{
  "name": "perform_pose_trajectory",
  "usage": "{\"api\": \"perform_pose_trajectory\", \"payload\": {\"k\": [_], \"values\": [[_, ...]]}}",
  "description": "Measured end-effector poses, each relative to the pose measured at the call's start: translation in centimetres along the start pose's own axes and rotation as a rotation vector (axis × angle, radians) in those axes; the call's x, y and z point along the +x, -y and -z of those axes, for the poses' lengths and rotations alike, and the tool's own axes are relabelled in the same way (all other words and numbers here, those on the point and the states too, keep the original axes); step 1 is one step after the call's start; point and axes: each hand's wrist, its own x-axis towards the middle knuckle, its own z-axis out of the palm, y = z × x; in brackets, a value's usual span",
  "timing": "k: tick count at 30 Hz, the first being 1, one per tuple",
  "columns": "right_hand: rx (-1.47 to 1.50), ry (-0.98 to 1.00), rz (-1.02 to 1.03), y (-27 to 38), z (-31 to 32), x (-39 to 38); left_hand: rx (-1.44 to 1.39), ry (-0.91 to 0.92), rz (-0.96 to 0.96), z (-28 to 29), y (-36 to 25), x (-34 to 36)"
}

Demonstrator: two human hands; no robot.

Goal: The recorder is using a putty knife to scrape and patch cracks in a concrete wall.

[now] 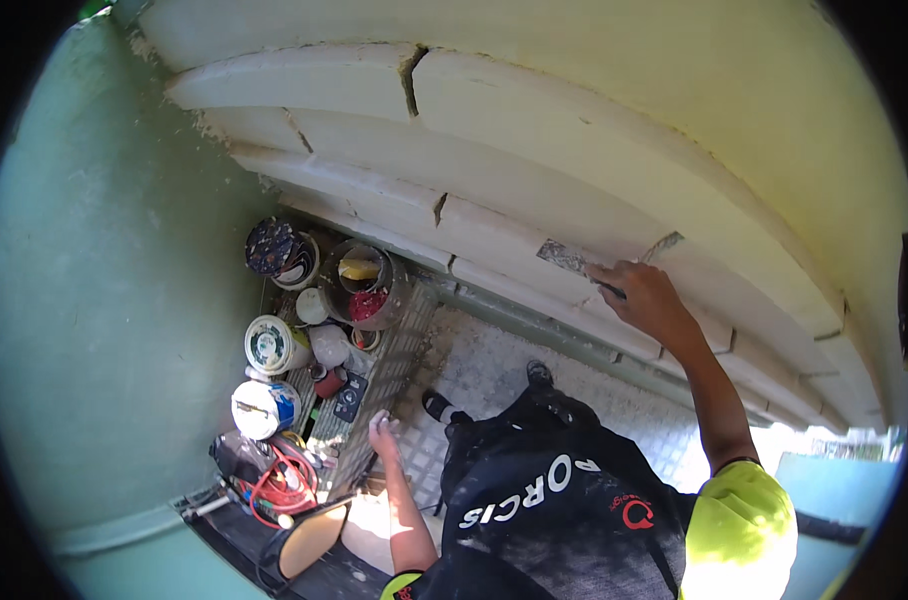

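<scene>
Scraper hdl [612, 290] part-hidden by R hand [646, 297]

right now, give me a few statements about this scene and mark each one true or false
1. The right hand holds a scraper. True.
2. The left hand is pressed against the cracked ledge. False: it is low down, well away from the ledge.
3. A dark crack runs across the upper pale ledge. True.
4. The sleeve on the right arm is red. False: the sleeve is bright yellow.
5. A white tub stands to the left of the shoes. True.
</scene>
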Motion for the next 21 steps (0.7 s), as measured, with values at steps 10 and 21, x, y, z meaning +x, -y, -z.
{"api": "perform_pose_trajectory", "payload": {"k": [10, 21], "values": [[-0.007, -0.024, 0.221, -2.2, -1.2, 2.6, -0.047, -0.096, 0.228, -11.1, 12.8, -13.1], [-0.006, -0.033, 0.273, 1.3, -3.0, 8.1, -0.120, -0.195, 0.142, -9.1, 14.0, -20.8]]}}
